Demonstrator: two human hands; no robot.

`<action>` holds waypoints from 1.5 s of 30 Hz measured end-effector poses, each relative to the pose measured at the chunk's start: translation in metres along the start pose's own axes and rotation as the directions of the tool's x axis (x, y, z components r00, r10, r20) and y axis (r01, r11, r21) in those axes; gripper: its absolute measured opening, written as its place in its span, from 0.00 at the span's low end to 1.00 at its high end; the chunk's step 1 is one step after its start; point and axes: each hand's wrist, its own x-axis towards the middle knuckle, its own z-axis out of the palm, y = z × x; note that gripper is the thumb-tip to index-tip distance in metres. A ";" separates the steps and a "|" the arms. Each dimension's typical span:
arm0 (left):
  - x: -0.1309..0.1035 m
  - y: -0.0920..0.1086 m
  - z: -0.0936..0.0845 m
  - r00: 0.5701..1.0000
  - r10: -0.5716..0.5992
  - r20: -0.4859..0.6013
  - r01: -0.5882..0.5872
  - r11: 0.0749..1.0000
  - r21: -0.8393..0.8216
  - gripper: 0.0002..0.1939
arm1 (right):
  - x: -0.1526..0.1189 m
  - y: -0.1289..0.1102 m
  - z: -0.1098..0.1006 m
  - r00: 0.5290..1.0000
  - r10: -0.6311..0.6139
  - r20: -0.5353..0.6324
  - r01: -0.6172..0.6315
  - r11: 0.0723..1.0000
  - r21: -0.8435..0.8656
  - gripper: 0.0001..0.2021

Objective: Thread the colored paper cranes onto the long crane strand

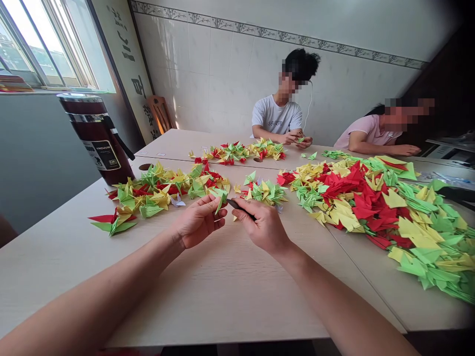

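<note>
Near the middle of the view, my left hand (201, 221) pinches a small green folded paper piece (221, 198) between thumb and fingers. My right hand (264, 225) is closed around a thin dark tool (243, 209), whose tip reaches up to the green paper. What kind of tool it is, I cannot tell. Just behind my hands lies a small cluster of green and yellow folded papers (269, 192). A longer pile of red, yellow and green folded papers (159, 190) spreads behind and left of my left hand.
A large heap of folded papers (374, 202) covers the right side of the table (222, 296). A dark red vacuum flask (98, 143) stands at the left. Across the table sit a person in white (276, 116) and a person in pink (365, 126). Another pile (237, 152) lies farther back.
</note>
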 end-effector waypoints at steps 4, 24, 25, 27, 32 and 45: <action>0.001 -0.001 -0.001 1.000 -0.003 0.007 0.003 1.000 0.000 0.07 | 0.000 0.001 -0.001 1.000 -0.012 0.017 0.013 0.999 -0.041 0.12; 0.002 -0.001 -0.003 1.000 -0.007 0.023 0.006 1.000 0.002 0.06 | 0.001 0.000 -0.002 0.999 -0.030 0.017 0.031 0.998 -0.046 0.12; 0.001 -0.001 -0.003 1.000 -0.007 0.022 0.007 1.000 0.003 0.06 | 0.001 0.000 -0.003 0.999 -0.031 0.017 0.032 0.998 -0.049 0.12; 0.001 -0.001 -0.003 1.000 -0.008 0.021 0.008 1.000 0.004 0.06 | 0.001 0.000 -0.004 0.999 -0.031 0.024 0.032 0.998 -0.051 0.11; 0.002 0.001 0.000 0.999 0.024 -0.027 -0.022 0.998 0.065 0.08 | 0.003 0.004 -0.006 0.999 0.031 0.015 -0.031 0.999 -0.006 0.12; 0.005 -0.004 0.000 0.948 0.280 0.151 -0.301 0.640 0.707 0.14 | 0.004 0.017 -0.001 0.953 0.301 -0.015 -0.293 0.936 0.193 0.08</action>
